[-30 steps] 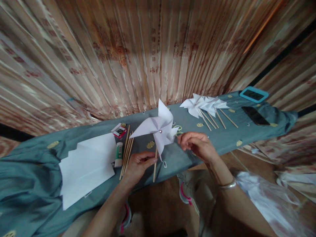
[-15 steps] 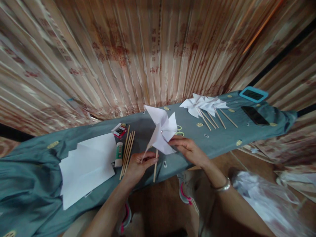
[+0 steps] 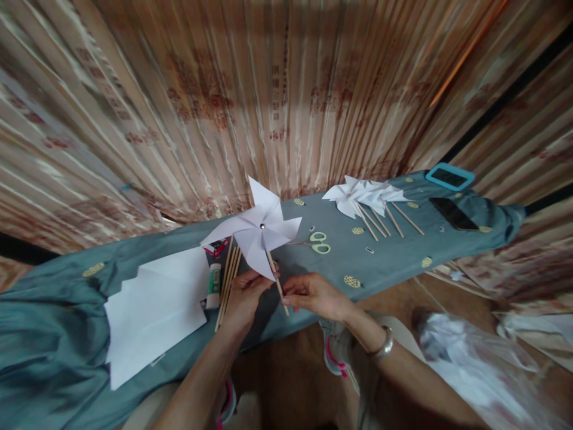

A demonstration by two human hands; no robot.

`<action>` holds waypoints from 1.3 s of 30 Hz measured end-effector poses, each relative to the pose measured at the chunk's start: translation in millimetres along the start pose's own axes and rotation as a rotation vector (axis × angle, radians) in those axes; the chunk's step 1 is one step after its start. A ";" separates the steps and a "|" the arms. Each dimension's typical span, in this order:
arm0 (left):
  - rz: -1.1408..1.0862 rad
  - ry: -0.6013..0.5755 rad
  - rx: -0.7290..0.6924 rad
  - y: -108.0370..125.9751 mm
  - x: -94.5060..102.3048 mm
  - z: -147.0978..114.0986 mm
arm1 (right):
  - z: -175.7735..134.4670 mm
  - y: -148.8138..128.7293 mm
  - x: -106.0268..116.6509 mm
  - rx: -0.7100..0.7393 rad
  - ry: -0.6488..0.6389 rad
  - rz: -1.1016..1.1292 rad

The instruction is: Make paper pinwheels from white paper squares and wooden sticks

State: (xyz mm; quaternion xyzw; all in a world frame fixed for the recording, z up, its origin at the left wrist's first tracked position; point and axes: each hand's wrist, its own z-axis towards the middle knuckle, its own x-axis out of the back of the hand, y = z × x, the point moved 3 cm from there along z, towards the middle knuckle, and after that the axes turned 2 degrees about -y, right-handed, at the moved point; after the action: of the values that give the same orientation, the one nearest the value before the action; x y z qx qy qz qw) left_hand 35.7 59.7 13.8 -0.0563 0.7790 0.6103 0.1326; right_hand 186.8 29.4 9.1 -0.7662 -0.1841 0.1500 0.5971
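Note:
A white paper pinwheel (image 3: 250, 232) stands up in front of me, its blades fanned out around a small metal pin and its wooden stick slanting down to the right. Just below the blades, my left hand (image 3: 247, 297) is closed with its fingertips at the stick. My right hand (image 3: 316, 295) pinches the stick near its lower end. Green-handled scissors (image 3: 319, 242) lie behind the right hand, their blades partly covered by the pinwheel. Beside my left hand are several loose wooden sticks (image 3: 230, 278) and a glue stick (image 3: 213, 285).
White paper sheets (image 3: 156, 304) lie on the cloth-covered table (image 3: 398, 254) at left. A small red box (image 3: 216, 247) is partly behind a blade. Finished pinwheels (image 3: 353, 196), a dark phone (image 3: 453, 213) and a blue-framed device (image 3: 449, 177) lie to the right. A plastic bag (image 3: 470, 364) sits below.
The pinwheel has turned to face me and shifted left. My right hand has moved from the blades down to the stick's lower end. The scissors show more fully.

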 end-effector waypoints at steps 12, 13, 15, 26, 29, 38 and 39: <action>-0.017 -0.018 0.003 0.1 -0.7 4.8 | -4.0 -6.6 17.5 0.041 0.158 0.006; -0.016 -0.020 0.011 0.1 0.0 4.6 | -4.3 -6.0 23.1 0.042 0.177 0.000; -0.008 -0.032 0.024 0.7 0.2 3.8 | -4.6 -5.2 37.0 0.051 0.215 -0.014; 0.012 -0.045 0.023 5.1 -3.5 -0.3 | -12.1 -4.4 157.4 -0.109 0.566 -0.307; 0.013 -0.047 0.028 6.3 -2.5 -0.9 | -15.8 2.8 184.4 -0.198 0.608 -0.407; 0.046 -0.037 0.040 5.3 -2.6 0.9 | -15.8 2.1 235.9 -0.406 0.586 -0.667; 0.048 -0.034 0.044 5.2 -2.7 0.9 | -15.2 0.8 239.3 -0.418 0.584 -0.684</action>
State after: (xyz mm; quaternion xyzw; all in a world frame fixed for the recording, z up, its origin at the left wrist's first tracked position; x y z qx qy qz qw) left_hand 37.1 61.7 19.3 -0.0240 0.7910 0.5968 0.1324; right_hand 406.0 126.6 9.5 -0.7751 -0.2762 -0.3158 0.4725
